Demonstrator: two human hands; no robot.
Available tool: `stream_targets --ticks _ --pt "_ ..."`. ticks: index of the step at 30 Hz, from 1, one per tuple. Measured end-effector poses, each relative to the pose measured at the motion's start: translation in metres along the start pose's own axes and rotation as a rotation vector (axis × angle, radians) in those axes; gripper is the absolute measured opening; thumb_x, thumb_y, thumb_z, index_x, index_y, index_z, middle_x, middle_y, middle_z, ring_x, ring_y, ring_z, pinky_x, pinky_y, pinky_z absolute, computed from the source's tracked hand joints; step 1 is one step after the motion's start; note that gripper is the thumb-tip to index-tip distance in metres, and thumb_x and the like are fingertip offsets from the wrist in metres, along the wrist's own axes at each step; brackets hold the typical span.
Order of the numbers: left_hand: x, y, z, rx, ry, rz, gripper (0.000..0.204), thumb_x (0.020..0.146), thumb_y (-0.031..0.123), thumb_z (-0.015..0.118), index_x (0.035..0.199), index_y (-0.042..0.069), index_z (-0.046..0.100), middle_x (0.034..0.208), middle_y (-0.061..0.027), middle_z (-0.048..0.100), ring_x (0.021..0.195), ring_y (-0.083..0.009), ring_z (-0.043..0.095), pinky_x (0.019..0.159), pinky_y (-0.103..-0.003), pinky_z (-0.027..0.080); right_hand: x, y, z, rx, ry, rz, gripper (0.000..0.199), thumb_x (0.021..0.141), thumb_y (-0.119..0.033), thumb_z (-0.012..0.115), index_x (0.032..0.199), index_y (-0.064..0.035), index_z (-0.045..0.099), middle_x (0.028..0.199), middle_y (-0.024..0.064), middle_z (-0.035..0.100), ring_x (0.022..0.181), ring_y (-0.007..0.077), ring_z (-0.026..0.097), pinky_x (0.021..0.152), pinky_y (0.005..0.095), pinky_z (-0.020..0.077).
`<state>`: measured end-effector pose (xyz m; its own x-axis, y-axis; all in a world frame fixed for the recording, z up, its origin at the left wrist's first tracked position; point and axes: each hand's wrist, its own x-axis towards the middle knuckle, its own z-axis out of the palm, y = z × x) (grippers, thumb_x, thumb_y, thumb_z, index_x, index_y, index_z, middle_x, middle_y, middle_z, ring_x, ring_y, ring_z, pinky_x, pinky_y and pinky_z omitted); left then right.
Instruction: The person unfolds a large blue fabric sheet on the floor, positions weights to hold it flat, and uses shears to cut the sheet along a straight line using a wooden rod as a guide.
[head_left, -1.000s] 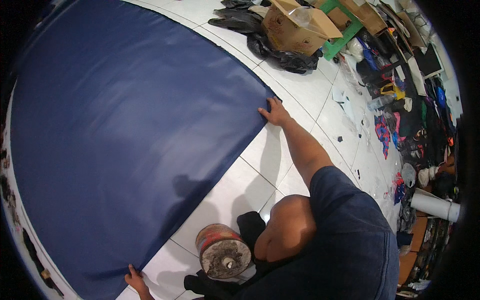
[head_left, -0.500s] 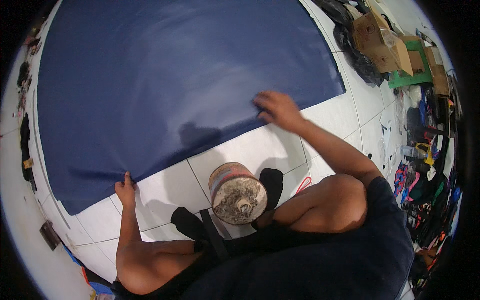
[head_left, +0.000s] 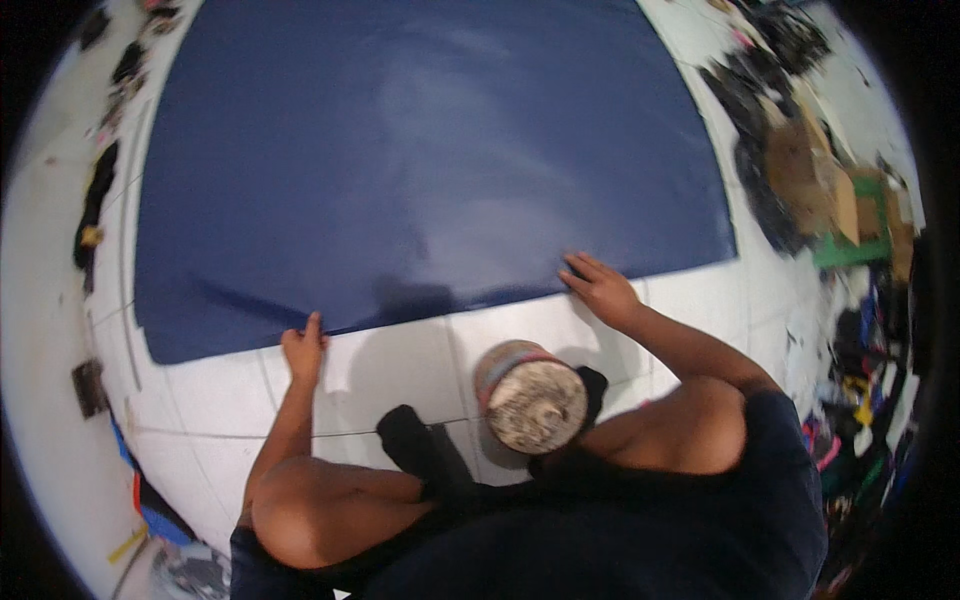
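In the head view, your right hand [head_left: 605, 292] has changed most. A second ago it was at the near right corner of the blue sheet [head_left: 400, 150], and half a second ago it was a blur further in along that side. Now its fingers lie on the sheet just inside the near edge, well apart from that corner. Your left hand [head_left: 303, 345] stays on the same edge, toward the near left corner, and the crease running from it up and left shows darker than before. The view has turned as well, so the near edge now crosses almost level.

The sheet lies spread on the white tiled floor [head_left: 230, 420], beyond both your hands. Your right hand is loose and spread, its fingertips resting on top and pinching nothing. Your left has one digit over the edge and the others curled beside it; you cannot tell from here whether it nips the material. Between your hands, but nearer your body, a worn cylinder [head_left: 535, 400] sits on the tiles, apart from the sheet.
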<state>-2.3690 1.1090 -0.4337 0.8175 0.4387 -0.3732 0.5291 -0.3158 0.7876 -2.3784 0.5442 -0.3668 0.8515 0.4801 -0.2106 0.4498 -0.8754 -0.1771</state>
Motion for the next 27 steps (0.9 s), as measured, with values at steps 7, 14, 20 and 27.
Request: stream_targets --ticks 7,14,20,27 --pt "0.069 -0.013 -0.089 -0.486 0.673 -0.224 0.059 0.091 0.040 0.063 0.124 -0.008 0.051 0.116 -0.0211 0.061 0.099 -0.0302 0.063 0.077 -0.040 0.053 0.005 -0.020 -0.016 0.127 -0.034 0.054 0.052 0.082 -0.011 0.070 0.133 -0.0108 0.058 0.148 0.0148 0.044 0.137 0.0345 0.042 0.111 0.0439 0.0394" --pt "0.107 -0.029 -0.165 -0.510 0.889 -0.181 0.059 0.089 0.021 0.059 0.135 -0.012 0.043 0.134 -0.0275 0.053 0.120 -0.0380 0.055 0.103 -0.039 0.043 0.006 -0.014 -0.011 0.138 -0.087 0.096 0.055 0.080 -0.007 0.073 0.133 -0.0123 0.060 0.148 0.0172 0.044 0.137 0.0354 0.042 0.110 0.0435 0.0402" --pt "0.138 -0.008 -0.219 0.178 0.984 0.105 0.068 0.089 0.019 0.059 0.141 -0.015 0.031 0.141 -0.0328 0.044 0.128 -0.0446 0.047 0.110 -0.044 0.036 0.009 -0.010 -0.026 0.144 -0.135 0.101 0.054 0.080 -0.016 0.074 0.132 -0.0113 0.060 0.148 0.0177 0.043 0.135 0.0355 0.044 0.109 0.0422 0.0413" --pt "0.128 -0.047 -0.227 0.268 0.808 -0.225 0.075 0.086 0.016 0.063 0.146 -0.010 0.025 0.138 -0.0340 0.044 0.128 -0.0443 0.047 0.107 -0.044 0.040 0.017 -0.020 -0.035 0.175 -0.202 0.136 0.052 0.081 -0.016 0.074 0.131 -0.0102 0.061 0.148 0.0190 0.042 0.133 0.0364 0.046 0.108 0.0413 0.0426"
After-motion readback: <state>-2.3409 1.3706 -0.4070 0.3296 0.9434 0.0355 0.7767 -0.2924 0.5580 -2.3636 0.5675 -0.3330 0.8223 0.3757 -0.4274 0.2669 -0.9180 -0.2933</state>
